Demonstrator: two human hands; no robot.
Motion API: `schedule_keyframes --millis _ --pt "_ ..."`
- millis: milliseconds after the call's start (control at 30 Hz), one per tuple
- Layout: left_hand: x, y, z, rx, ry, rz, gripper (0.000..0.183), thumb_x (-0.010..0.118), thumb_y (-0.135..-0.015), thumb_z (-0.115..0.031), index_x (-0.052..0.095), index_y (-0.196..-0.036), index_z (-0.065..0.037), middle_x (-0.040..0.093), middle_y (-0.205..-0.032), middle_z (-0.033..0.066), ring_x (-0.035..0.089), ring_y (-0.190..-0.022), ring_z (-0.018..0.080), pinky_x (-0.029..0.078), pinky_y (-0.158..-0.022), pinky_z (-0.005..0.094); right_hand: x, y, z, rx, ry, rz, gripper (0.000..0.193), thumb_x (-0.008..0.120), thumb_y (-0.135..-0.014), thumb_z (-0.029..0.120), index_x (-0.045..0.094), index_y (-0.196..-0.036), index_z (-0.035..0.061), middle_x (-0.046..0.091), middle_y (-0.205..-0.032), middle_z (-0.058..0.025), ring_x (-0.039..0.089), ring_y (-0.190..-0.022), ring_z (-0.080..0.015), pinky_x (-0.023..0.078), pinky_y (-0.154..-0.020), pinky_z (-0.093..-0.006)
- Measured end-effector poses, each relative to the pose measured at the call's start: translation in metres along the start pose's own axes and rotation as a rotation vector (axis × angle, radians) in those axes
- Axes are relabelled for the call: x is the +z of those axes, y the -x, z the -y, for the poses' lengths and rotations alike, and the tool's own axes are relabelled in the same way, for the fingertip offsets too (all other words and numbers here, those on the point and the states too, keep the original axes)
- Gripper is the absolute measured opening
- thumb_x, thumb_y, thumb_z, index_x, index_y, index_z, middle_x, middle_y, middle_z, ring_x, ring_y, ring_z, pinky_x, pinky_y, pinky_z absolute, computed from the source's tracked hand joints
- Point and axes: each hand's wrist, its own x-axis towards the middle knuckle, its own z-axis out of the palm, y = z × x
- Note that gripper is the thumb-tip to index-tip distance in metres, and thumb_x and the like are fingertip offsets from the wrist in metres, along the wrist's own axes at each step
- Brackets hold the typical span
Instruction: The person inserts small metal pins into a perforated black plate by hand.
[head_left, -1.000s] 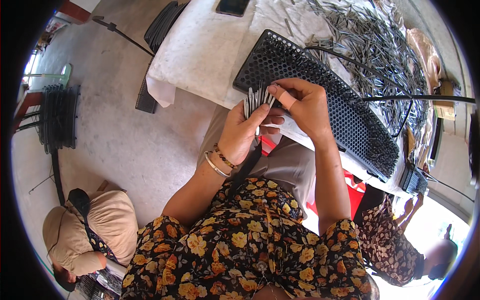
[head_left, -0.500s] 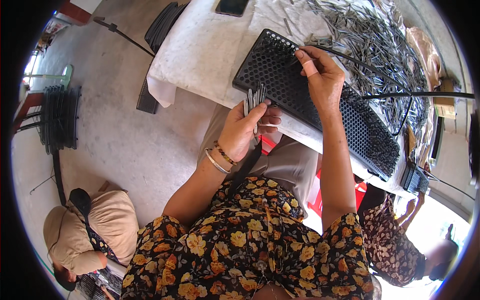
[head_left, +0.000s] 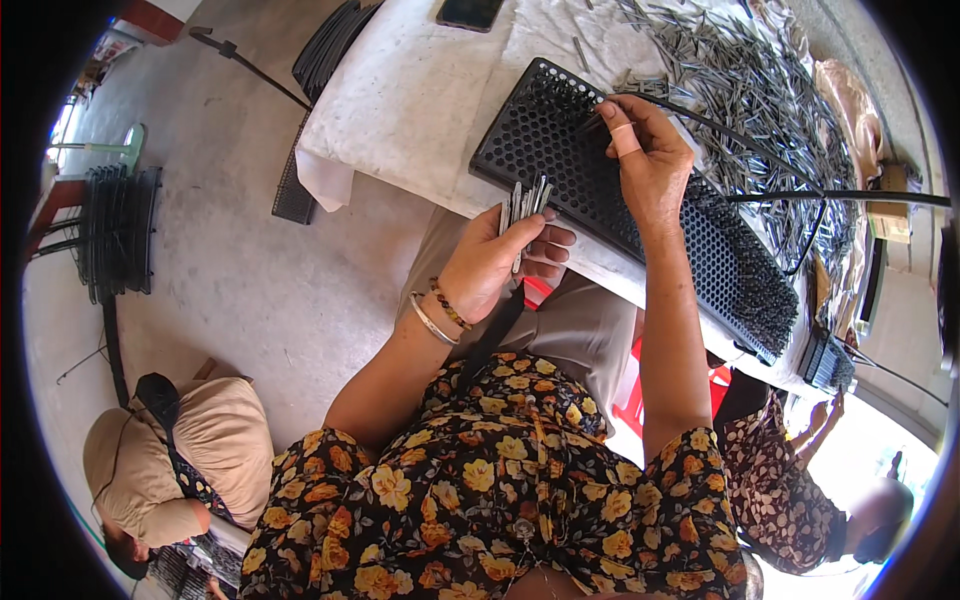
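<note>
A long black tray [head_left: 520, 135] full of round holes lies slantwise along the table's near edge. Thin dark pieces stand in many holes at its far left and near right ends. My left hand [head_left: 485, 262], in front of the tray, is closed on a bundle of thin grey metal strips [head_left: 520, 203], their ends sticking up past the thumb. Over the tray's far edge, my right hand [head_left: 655, 165] has thumb and forefinger pinched together, a light band around one finger. Whatever sits between those fingertips is too small to make out.
A large heap of loose strips [head_left: 740, 90] covers the table's right part. A black bar [head_left: 840, 194] crosses at the right. A phone [head_left: 470, 12] lies at the back of the white-covered table [head_left: 400, 110]. One person [head_left: 780, 470] is at right, another [head_left: 180, 460] lower left.
My left hand has shifted slightly right with the strips, closer to the tray. My right hand has barely moved, staying pinched over the tray's far edge.
</note>
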Motion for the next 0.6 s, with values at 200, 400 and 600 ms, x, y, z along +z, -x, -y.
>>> schedule_keyframes --millis 200,400,600 --pt "-0.0017 0.0001 0.0019 -0.012 0.026 0.004 0.025 0.05 -0.094 -0.022 0.054 -0.109 -0.003 0.064 -0.099 0.0136 0.062 -0.083 0.0168 0.051 -0.068 0.0301 -0.0041 -0.0052 -0.0001 -0.079 0.178 0.039 0.016 0.066 -0.083 0.011 0.067 -0.096 0.0025 0.064 -0.075 -0.0021 0.05 -0.059 -0.0049 0.042 -0.054 -0.0199" --pt "-0.0029 0.0007 0.0015 -0.006 0.014 0.003 0.025 0.05 -0.094 -0.022 0.054 -0.109 -0.002 0.064 -0.1 0.0138 0.063 -0.084 0.017 0.052 -0.069 0.0301 -0.0098 -0.0078 -0.0004 -0.113 0.248 0.073 0.016 0.067 -0.082 0.011 0.067 -0.096 0.0026 0.065 -0.077 -0.0032 0.053 -0.063 -0.0064 0.045 -0.06 -0.0208" --pt "-0.004 -0.0018 0.0004 0.037 0.029 -0.032 0.022 0.05 -0.093 -0.02 0.054 -0.103 0.0 0.064 -0.094 0.0139 0.063 -0.081 0.0188 0.053 -0.067 0.0304 -0.0068 -0.0044 -0.0058 -0.127 0.195 0.062 0.015 0.067 -0.081 0.009 0.067 -0.094 0.0033 0.067 -0.081 -0.0051 0.058 -0.069 -0.0078 0.047 -0.064 -0.0222"
